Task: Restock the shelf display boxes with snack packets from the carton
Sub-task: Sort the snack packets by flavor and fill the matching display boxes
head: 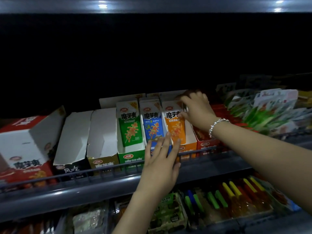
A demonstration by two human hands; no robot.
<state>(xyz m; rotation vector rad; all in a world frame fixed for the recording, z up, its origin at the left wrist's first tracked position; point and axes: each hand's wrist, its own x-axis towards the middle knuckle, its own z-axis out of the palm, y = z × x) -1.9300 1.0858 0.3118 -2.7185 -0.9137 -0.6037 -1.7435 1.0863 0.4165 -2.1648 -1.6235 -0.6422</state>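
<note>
Shelf rail runs across the view, with a row of display boxes behind it. Left to right: red box, black box and brown box, the last two showing white inner walls with no packets visible; then green box with green packets upright, blue packets upright next to it, orange box with orange packets upright. Left hand lies flat, fingers straight and spread, fingertips pressing the lower front of the blue and orange packets; it grips nothing. Right hand, beaded bracelet at the wrist, reaches over the orange box; fingers curl at the top edge of the orange packets, thumb on the front face, pinching them. Further right, loose snack bags lean in rows. Lower shelf holds packs with green, yellow and blue tops. Carton not in view.
</note>
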